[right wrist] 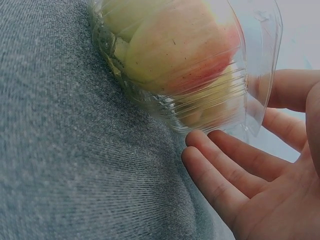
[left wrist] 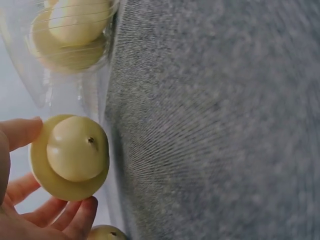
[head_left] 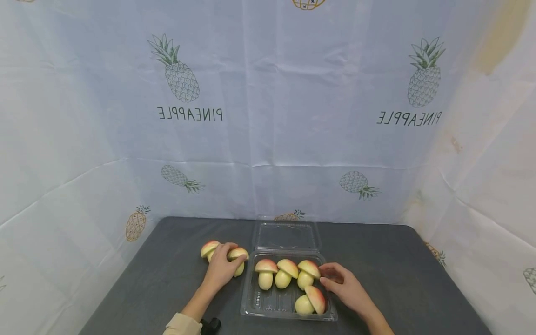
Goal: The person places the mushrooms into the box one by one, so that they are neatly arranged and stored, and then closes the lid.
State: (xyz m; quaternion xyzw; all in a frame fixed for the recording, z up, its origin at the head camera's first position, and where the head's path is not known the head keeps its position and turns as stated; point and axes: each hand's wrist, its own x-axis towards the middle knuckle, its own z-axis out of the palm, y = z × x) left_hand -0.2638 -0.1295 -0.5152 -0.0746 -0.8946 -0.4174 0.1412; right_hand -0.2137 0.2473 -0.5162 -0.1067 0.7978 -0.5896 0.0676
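Observation:
My left hand (head_left: 223,269) grips a pale yellow mushroom (head_left: 237,254) with a red-tinged cap, its fingers and thumb round the cap's edge. In the left wrist view, the underside of this mushroom (left wrist: 77,150) and its rounded stem face the camera. Another mushroom (head_left: 209,248) lies just left of that hand, partly covered by it. A clear plastic container (head_left: 268,304) holds several more: three in a row at the back, and one mushroom (head_left: 316,300) lying tilted at the front right. My right hand (head_left: 345,286) is at the container's right side, fingers extended along its wall.
The container's hinged clear lid (head_left: 286,236) lies open toward the back of the dark tabletop (head_left: 377,256). White cloth with pineapple prints (head_left: 182,81) encloses the table at the back and sides. A small black object (head_left: 211,325) is beside the left sleeve.

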